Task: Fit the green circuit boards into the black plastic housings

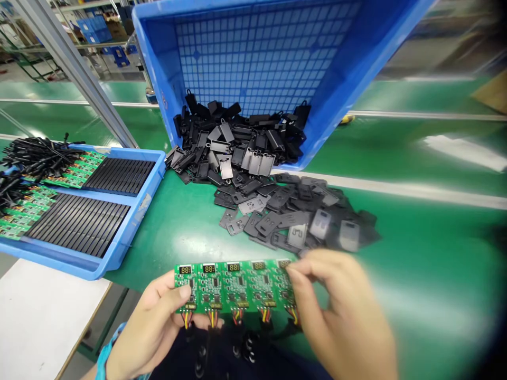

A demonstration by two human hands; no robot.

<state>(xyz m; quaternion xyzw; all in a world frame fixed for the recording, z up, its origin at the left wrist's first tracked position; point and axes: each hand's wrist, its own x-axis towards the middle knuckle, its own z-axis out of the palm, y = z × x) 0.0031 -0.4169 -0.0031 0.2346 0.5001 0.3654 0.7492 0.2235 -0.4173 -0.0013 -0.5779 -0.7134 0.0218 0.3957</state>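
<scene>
A strip of joined green circuit boards (238, 287) stretches between my two hands above the front of the bench. Each board carries a small two-digit display at its top and red, yellow and black wires at its lower edge. My left hand (158, 322) grips the strip's left end, thumb on the front and fingers beneath. At the right end, my right hand (336, 301) pinches the last board near its display; this hand is slightly blurred. Just beyond the strip lies a loose pile of flat black plastic covers (277, 211) with cut-out slots.
Behind the covers, a tipped blue crate (253, 53) spills black plastic housings (233, 142) onto the green bench (428, 253). At left, a blue tray (138, 211) holds rows of black parts, more boards and bundled black cables (39, 155). A metal post (79, 68) rises behind it.
</scene>
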